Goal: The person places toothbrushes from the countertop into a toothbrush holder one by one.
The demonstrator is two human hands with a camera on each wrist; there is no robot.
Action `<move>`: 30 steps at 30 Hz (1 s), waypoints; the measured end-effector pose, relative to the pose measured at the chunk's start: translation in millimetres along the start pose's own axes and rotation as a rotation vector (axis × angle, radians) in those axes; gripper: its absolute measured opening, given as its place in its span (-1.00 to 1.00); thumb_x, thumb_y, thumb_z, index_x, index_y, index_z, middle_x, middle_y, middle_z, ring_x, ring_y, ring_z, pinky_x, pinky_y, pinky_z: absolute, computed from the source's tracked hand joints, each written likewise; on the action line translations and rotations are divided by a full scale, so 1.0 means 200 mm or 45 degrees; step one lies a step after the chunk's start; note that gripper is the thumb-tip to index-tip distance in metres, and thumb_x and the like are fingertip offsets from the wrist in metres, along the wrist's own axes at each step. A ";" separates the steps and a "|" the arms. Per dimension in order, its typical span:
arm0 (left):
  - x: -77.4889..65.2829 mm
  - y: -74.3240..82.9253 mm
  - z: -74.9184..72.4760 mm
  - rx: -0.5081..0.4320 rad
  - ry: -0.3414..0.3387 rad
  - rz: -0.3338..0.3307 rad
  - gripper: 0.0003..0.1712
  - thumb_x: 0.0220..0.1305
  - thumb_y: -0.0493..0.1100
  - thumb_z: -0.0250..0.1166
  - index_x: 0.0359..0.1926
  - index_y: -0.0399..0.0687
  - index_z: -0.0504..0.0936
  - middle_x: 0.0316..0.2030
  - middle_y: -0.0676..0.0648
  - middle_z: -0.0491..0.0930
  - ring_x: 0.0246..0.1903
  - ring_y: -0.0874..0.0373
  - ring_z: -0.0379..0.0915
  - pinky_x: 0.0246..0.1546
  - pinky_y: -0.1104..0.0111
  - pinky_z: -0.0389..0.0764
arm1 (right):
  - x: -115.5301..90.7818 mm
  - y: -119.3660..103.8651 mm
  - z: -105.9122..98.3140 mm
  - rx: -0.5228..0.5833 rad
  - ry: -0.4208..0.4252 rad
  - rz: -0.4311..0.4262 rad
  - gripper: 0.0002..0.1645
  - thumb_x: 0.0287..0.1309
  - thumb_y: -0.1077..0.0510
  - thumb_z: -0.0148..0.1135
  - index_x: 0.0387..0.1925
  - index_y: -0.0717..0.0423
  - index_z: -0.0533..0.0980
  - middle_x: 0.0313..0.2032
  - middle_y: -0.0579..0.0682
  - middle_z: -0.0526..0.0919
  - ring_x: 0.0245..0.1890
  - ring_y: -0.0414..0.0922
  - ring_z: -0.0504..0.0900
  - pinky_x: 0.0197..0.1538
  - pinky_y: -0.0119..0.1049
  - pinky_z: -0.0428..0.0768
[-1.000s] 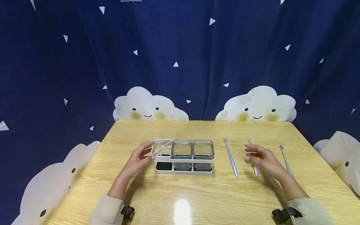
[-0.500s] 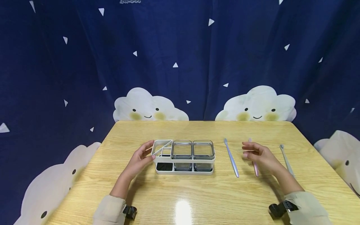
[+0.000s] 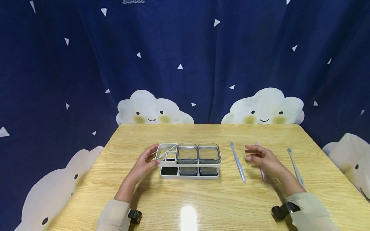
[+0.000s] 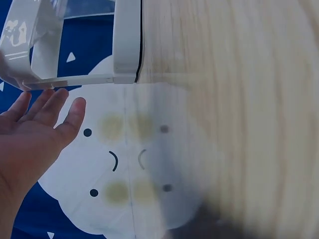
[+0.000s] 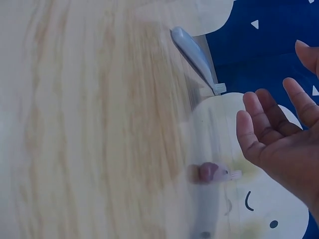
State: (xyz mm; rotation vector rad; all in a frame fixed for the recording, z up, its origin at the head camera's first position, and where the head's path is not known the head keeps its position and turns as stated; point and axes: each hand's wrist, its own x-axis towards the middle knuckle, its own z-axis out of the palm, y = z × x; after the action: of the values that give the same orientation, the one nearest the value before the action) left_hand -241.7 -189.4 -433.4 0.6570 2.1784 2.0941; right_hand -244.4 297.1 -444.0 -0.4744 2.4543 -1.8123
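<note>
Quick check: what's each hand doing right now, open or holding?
Left hand: open, fingertips at the white rack's end.
Right hand: open, holding nothing, over the pink toothbrush.

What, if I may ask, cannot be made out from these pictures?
Pink toothbrush, head view: its middle is hidden behind the right hand.
White toothbrush holder, left wrist view: cut off by the top edge.
Curtain lettering, head view: cut off by the top edge and too blurred to read.
</note>
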 end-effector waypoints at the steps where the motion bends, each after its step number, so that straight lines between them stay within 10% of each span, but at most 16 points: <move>1: 0.00 0.00 0.00 0.000 -0.003 -0.001 -0.28 0.16 -0.45 0.14 0.34 -0.34 0.11 0.26 -0.35 0.18 0.22 -0.37 0.03 0.04 0.40 0.37 | 0.01 0.00 0.00 0.003 0.004 0.009 -0.38 0.20 0.17 0.20 0.22 0.33 0.26 0.11 0.37 0.36 -0.06 -0.04 0.55 -0.10 -0.03 0.54; 30: 0.01 -0.01 0.00 -0.015 -0.030 -0.028 -0.25 0.15 -0.43 0.13 0.36 -0.29 0.07 0.26 -0.38 0.15 0.26 -0.33 -0.04 0.10 0.44 0.27 | 0.11 0.08 0.10 0.075 -0.015 0.123 -0.32 0.19 0.27 0.17 0.27 0.41 0.16 0.13 0.43 0.29 0.07 0.27 0.35 -0.01 -0.09 0.50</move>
State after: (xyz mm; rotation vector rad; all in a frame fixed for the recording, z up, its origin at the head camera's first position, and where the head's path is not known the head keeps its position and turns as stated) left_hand -244.2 -188.8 -435.0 0.6503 2.1496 2.0756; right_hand -264.3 277.4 -462.8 -0.3553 2.3652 -1.8322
